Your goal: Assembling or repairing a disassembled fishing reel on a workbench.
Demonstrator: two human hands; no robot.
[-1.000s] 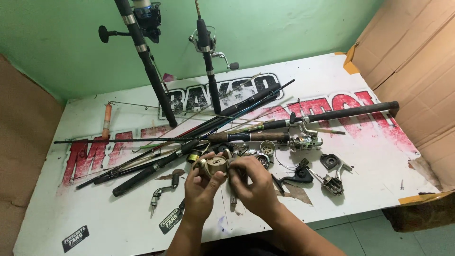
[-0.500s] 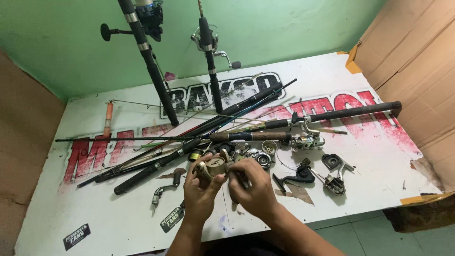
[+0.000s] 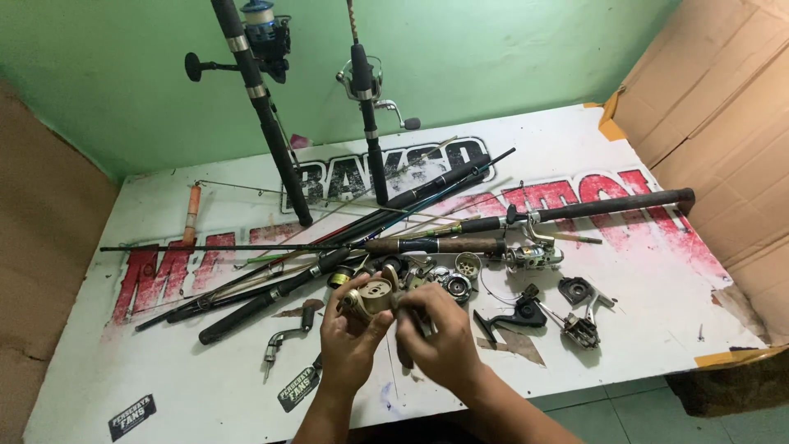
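Observation:
Both my hands meet over the front middle of a white printed board (image 3: 657, 247). My left hand (image 3: 349, 341) holds a gold-coloured fishing reel body (image 3: 374, 294), its round face turned up towards me. My right hand (image 3: 440, 337) grips the same reel from the right, fingers curled around its side. Just beyond them lie several loose reel parts (image 3: 456, 275), small and round. Several fishing rods (image 3: 345, 247) lie crosswise on the board behind the parts.
Two rods with spinning reels (image 3: 263, 33) lean against the green wall. A black reel piece (image 3: 514, 315), a grey reel part (image 3: 579, 325) and a metal handle (image 3: 283, 337) lie on the board. Cardboard (image 3: 715, 123) stands at the right, more at the left.
My hands stay together on the reel and have turned it slightly; the view has shifted a little. Nothing else on the board has moved.

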